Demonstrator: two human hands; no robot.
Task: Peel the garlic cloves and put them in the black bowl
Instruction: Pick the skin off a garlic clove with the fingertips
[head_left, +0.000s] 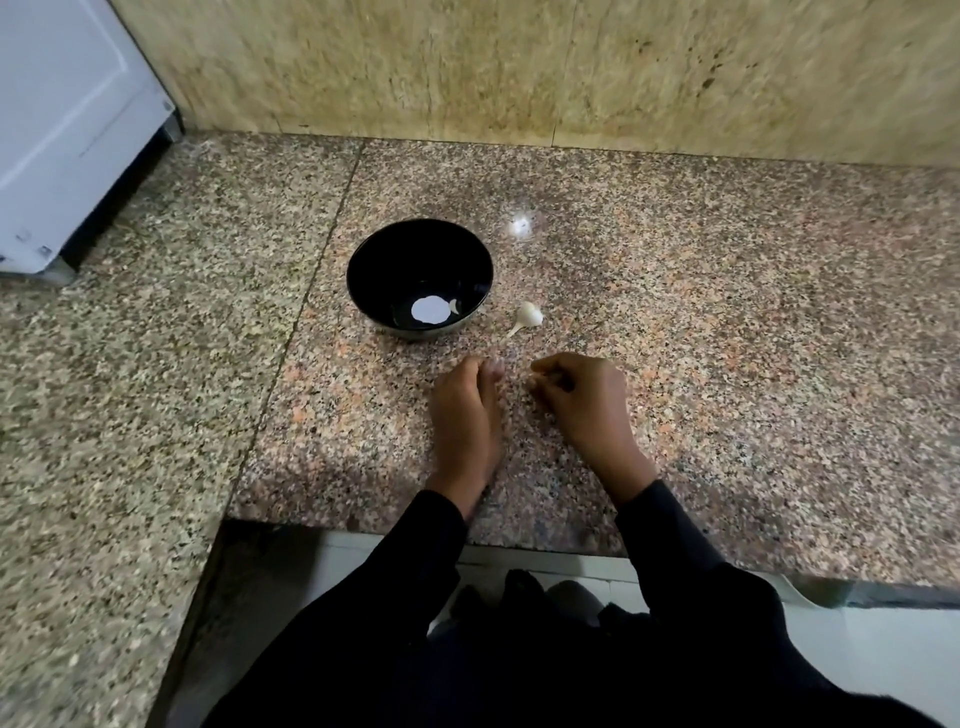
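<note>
Two hands on granite counter, left hand fingers curled under, grip undeterminable, right hand pinching small pale piece, garlic bulb beside black bowl.

Bowl, garlic on countertop

Across the right half of the frame the speckled pink-grey granite countertop lies bare, open to a hand from the front edge back to the mottled beige stone wall. At centre the round black bowl stands in the way, with a small white garlic bulb with a stalk just beside it on the right. A narrow bare strip separates these from the two hands below. At upper left a white appliance blocks the counter's corner.
</note>
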